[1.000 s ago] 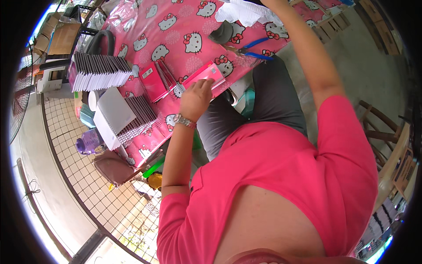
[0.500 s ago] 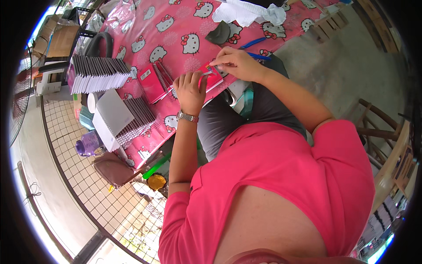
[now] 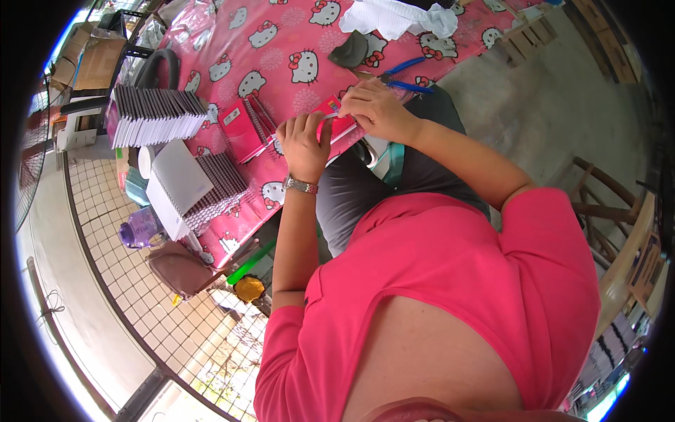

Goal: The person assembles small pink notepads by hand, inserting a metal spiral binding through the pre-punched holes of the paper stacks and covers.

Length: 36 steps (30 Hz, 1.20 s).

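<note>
Landmark: red booklet (image 3: 336,121) on pink cartoon-print tablecloth (image 3: 281,63), at table's near edge, long axis running across between both hands. Left of booklet: second red booklet (image 3: 241,130) lying flat; further left, fanned row of grey-spined booklets (image 3: 151,116), well apart. Left hand (image 3: 304,144) at booklet's left end, fingers curled, pinning it; wrist bent up, watch (image 3: 301,185) on wrist. Right hand (image 3: 376,109) at booklet's far right edge, fingertips pinched on that edge, forearm crossing in from right. Blue-handled pliers (image 3: 408,77) just beyond right hand, untouched. Both hands equally near.
</note>
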Available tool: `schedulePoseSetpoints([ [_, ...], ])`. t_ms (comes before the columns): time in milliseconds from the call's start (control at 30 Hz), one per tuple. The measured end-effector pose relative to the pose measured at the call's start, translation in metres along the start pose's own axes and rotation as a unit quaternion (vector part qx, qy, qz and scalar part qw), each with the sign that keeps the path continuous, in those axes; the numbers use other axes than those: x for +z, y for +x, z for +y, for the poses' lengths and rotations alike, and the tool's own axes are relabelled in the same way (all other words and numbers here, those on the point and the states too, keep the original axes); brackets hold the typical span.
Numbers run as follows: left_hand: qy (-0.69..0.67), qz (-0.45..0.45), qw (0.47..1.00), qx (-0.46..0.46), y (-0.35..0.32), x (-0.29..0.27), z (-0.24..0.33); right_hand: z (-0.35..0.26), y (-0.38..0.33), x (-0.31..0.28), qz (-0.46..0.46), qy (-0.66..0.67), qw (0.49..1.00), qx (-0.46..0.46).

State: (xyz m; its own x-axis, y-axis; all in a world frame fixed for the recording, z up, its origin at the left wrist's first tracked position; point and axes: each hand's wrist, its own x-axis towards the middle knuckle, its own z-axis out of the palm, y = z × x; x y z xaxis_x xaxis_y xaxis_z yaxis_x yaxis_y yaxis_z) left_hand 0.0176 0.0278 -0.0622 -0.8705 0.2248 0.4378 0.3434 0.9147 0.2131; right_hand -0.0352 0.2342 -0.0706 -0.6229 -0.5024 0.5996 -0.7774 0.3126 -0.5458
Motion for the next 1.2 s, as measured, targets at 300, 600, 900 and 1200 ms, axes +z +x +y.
schedulePoseSetpoints([
  [300,0.022,-0.020,1.000,0.002,0.003,0.007,0.021,-0.015,0.008,-0.011,-0.075,0.030,0.988,0.133],
  [600,-0.004,-0.022,1.000,-0.002,0.001,0.002,0.017,0.001,0.043,-0.019,-0.192,0.086,0.947,0.243],
  [900,-0.073,-0.042,0.996,0.032,0.001,0.001,0.009,0.107,0.060,0.005,-0.189,-0.169,0.959,0.128],
  [1200,0.071,-0.035,0.997,-0.026,-0.007,-0.004,0.014,0.065,0.045,-0.013,-0.194,0.223,0.935,0.198],
])
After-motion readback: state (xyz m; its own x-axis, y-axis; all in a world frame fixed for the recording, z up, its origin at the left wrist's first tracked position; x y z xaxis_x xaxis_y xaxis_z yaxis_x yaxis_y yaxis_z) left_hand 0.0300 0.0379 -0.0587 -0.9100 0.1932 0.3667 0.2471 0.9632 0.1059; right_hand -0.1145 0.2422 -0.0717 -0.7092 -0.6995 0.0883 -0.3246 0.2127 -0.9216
